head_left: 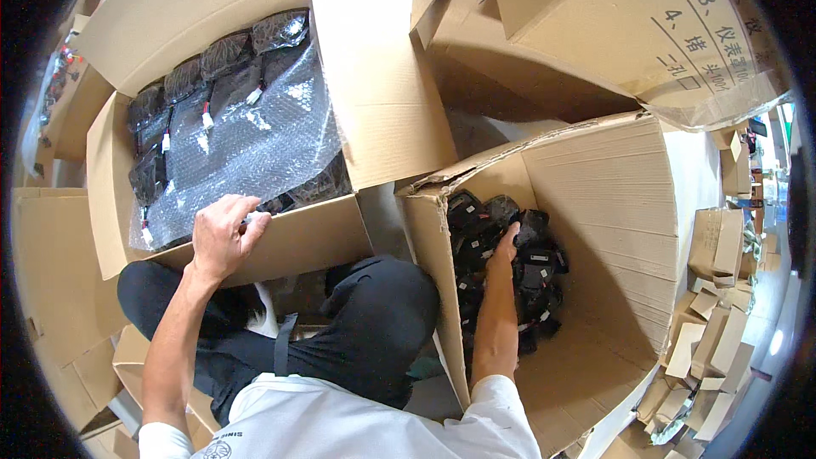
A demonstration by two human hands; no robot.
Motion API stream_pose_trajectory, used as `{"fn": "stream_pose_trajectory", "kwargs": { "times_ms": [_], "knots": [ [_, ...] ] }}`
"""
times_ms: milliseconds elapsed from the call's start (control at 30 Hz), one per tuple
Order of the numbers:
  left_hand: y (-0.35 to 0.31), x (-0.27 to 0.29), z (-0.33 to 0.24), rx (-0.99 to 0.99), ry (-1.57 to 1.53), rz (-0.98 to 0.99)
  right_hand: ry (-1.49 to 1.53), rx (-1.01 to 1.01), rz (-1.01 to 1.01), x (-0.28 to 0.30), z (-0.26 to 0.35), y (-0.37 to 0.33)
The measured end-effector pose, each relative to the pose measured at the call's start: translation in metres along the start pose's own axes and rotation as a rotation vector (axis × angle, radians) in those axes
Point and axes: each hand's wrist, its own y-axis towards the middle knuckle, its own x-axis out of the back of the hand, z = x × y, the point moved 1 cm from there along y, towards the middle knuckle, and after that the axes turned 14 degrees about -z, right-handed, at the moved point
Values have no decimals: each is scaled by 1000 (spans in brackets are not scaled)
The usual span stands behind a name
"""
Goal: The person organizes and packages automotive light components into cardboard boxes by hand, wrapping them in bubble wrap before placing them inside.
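My left hand (223, 234) is at the front edge of the open carton (297, 242) on the left, its fingers curled toward the thumb. What lies between them I cannot make out. Beside it, a sheet of bubble wrap (246, 153) spreads over the carton's contents. Along its far side sit wrapped black units (225, 55), with short cables ending in white connectors (206, 121). My right hand (504, 246) reaches down into the deep carton (603, 195) on the right, among many loose black units (535, 276). Its fingertips are hidden against the dark pieces.
A raised carton flap (395, 93) stands between the two cartons. Beyond the right one is another big carton (586, 25) with handwriting on it. Cut and folded cardboard boxes (710, 340) are piled at the far right. My bent legs (374, 306) fill the space in front.
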Motion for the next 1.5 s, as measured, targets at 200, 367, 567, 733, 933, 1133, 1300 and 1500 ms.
{"fn": "stream_pose_trajectory", "kwargs": {
  "times_ms": [200,367,567,733,933,1133,1300,1500],
  "knots": [
    [8,-8,-5,-49,-48,-34,-87,-15,95,13,1,45],
    [12,-9,-10,-46,-55,-29,-134,-35,-84,7,-17,80],
    [10,-7,-7,-44,-64,-35,62,-222,423,-6,-35,97],
    [7,-7,-5,-51,-21,-38,-46,-108,462,-10,-21,45],
    [16,-13,-12,-58,-94,-62,-92,9,220,13,-10,95],
    [18,-17,-11,-62,-154,-93,-45,93,278,6,-12,144],
    [8,-9,-5,-47,-29,-35,-209,26,287,-33,-38,63],
    [9,-10,-6,-73,-40,-62,-343,313,-46,-33,-37,62]
  ]
}}
